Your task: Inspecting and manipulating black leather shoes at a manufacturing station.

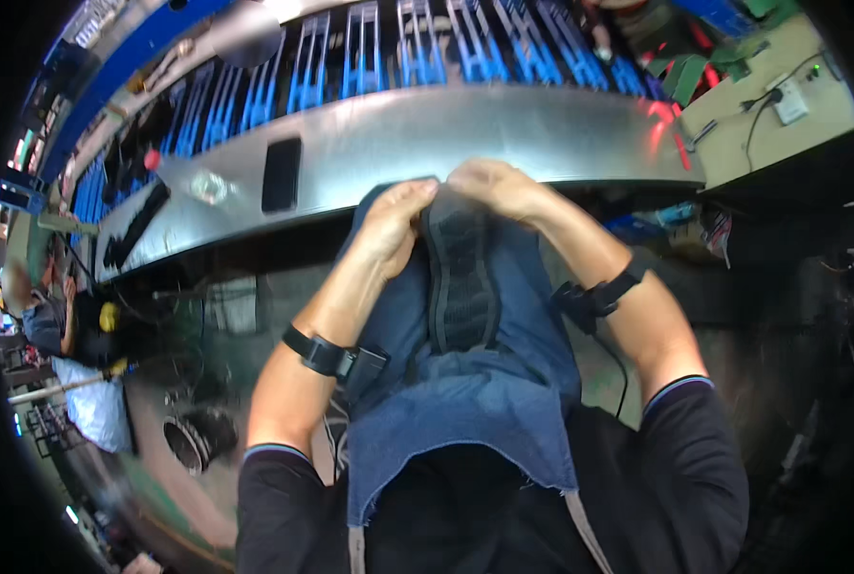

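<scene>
A black shoe sole [462,277] with a ribbed tread lies lengthwise on my blue apron [527,287], over my lap. Its far end lies between my two hands. My left hand [400,222] is closed at that end's left edge, thumb and fingers pinched together. From the right, my right hand [497,187] curls over the tip, its fingers bent and slightly blurred by motion. What is between the right fingertips is hard to see; they appear to press on the sole's tip. Black straps with small devices are around both forearms.
Ahead is a metal bench [379,143] bearing a black phone [282,174] and a clear plastic bottle [207,185]. Blue rack frames [362,62] line its far side. At right, a cable runs to a power socket [788,100]. Another person [49,320] is at far left.
</scene>
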The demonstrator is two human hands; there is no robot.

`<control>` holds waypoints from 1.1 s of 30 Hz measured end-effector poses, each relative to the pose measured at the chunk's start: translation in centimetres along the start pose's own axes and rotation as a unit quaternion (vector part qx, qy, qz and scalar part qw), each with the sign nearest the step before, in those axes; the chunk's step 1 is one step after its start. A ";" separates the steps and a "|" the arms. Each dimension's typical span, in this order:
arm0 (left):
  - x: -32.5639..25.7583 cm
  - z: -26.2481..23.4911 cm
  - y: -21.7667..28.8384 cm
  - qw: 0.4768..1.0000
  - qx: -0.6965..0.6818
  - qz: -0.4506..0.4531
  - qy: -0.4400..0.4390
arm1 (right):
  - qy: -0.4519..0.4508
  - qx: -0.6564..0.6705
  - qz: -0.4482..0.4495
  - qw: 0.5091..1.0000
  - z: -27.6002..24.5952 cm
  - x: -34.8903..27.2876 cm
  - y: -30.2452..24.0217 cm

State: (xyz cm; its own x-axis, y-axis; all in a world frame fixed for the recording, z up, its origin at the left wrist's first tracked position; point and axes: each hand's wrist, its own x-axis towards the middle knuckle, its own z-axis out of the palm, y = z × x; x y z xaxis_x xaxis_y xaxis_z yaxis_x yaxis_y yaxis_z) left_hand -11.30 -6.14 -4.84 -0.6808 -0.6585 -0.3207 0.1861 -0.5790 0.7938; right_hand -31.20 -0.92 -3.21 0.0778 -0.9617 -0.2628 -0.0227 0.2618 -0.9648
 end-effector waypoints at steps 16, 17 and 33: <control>-6.8 0.2 -1.5 0.782 0.503 0.303 -0.210 | -0.177 -0.301 -0.354 0.868 -0.2 -6.6 1.1; -6.0 0.0 -1.0 0.823 0.462 0.277 -0.178 | -0.161 -0.273 -0.334 0.888 -0.7 -5.5 0.9; 2.3 -2.9 1.1 0.950 0.312 0.012 0.007 | -0.139 -0.155 -0.005 0.978 -3.2 4.1 2.3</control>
State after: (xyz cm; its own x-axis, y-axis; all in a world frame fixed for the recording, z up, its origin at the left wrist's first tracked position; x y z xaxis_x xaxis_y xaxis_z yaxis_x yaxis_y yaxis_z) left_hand -10.64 -9.71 -6.20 -0.6710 -0.6770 -0.3024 -0.2586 -0.1686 0.9512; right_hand -34.11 -4.56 -6.49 0.3459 -0.8938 -0.2854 -0.3178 0.1746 -0.9319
